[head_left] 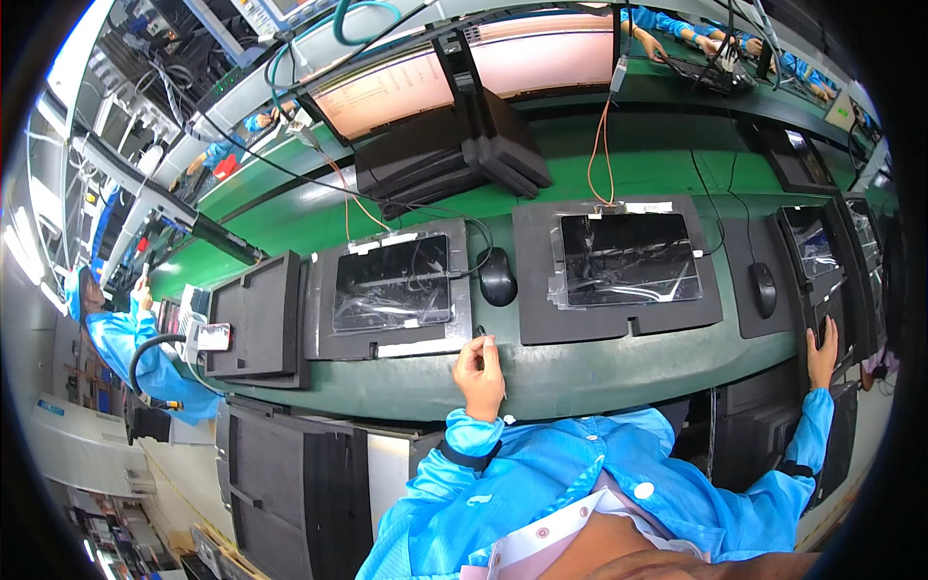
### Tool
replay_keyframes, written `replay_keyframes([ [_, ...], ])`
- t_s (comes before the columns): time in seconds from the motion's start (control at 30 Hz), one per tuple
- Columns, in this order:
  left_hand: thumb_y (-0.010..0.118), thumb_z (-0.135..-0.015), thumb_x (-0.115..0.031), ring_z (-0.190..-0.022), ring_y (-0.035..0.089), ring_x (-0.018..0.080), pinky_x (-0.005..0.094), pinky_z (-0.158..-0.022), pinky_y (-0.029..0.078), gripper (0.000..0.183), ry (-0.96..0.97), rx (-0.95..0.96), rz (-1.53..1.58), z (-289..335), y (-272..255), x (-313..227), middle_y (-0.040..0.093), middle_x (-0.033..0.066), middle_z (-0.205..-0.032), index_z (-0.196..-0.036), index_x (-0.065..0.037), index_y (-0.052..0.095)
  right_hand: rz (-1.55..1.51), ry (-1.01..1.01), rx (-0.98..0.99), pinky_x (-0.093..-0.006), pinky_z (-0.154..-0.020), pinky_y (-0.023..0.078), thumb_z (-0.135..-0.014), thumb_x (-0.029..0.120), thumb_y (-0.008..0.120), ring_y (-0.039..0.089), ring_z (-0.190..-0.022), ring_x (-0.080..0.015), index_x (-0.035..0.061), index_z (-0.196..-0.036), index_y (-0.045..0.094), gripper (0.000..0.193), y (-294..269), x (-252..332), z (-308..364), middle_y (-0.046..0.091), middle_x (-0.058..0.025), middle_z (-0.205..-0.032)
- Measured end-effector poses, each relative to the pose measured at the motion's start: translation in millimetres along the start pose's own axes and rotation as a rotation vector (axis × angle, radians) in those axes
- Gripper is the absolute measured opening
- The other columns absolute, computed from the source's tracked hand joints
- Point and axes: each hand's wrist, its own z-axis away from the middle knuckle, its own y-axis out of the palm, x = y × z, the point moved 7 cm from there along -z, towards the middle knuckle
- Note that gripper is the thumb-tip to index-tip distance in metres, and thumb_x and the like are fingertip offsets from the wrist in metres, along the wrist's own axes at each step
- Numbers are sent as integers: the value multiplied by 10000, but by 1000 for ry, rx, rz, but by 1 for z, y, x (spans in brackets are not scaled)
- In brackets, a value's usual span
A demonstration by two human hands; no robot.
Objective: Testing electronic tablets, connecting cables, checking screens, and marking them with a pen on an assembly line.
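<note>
My left hand [479, 377] is closed in a pinch at the bench's front edge, between two foam trays. A small dark tip shows above its fingers; I cannot make out what it is. Left of it, a tablet-like black screen [391, 282] lies in a black foam tray [322, 333]. Another dark screen [631, 259] sits in the foam tray [580, 327] to the right. At the far right, my right hand [822, 354] rests with fingers apart against a stack of black foam trays [833, 300] bearing a dark screen [814, 240].
Two black mice [498, 277] [764, 289] lie on the green bench [425, 379]. Orange cables [601, 159] run to the screens. Monitors [546, 63] and stacked foam [425, 169] stand behind. Empty foam trays [253, 319] stand left; a co-worker in blue [145, 348] is beyond.
</note>
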Motion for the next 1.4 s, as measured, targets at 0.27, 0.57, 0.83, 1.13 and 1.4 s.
replay_keyframes([
  [0.27, 618, -1010, -70, -649, 465, 7, 195, -560, 353, 103, 52, 4, 13, 1, 3, -15, 605, -44, -784, -981, 1, 687, 132, 38, -31, -446, -1145, 358, -963, 245, 668, 455, -1385, -368, 47, -1464, 488, 568, -31, 50, 1, 482, -207, -1490],
  [0.57, 732, -787, -147, -1495, 276, 426, 569, -1213, 189, 762, 566, 211, -1027, -73, -62, -82, 373, 253, -1554, -1482, -29, 445, -674, -973, 360, -427, -883, 537, -844, 169, 774, 658, -1018, -348, 39, -1176, 681, 369, -80, 536, 60, 686, -150, -1099],
  [0.83, 787, -741, -421, -1443, 358, 384, 600, -1147, 270, 841, 482, 447, -1062, -122, -103, -39, 418, 214, -1515, -1440, -46, 508, -591, -1254, 351, -460, -914, 505, -824, 203, 713, 624, -1049, -352, 8, -1044, 690, 295, -11, 812, 138, 664, -165, -1074],
  [1.13, 718, -678, -11, -1245, 579, 343, 509, -1044, 469, 594, 717, 120, -949, -122, -126, -87, 616, 167, -1306, -1261, -44, 614, -658, -1218, 536, -449, -715, 534, -824, 343, 764, 705, -814, -373, 49, -1000, 701, 349, -65, 851, 119, 716, -190, -874],
  [1.4, 783, -917, -202, -503, 525, 127, 322, -486, 421, 208, 650, -601, -599, -27, -260, -227, 635, 45, -627, -841, -20, 715, -1183, -708, 135, -394, -892, 497, -951, 188, 623, 631, -978, -337, 17, -1079, 674, 220, -59, 767, 57, 643, -162, -1033],
])
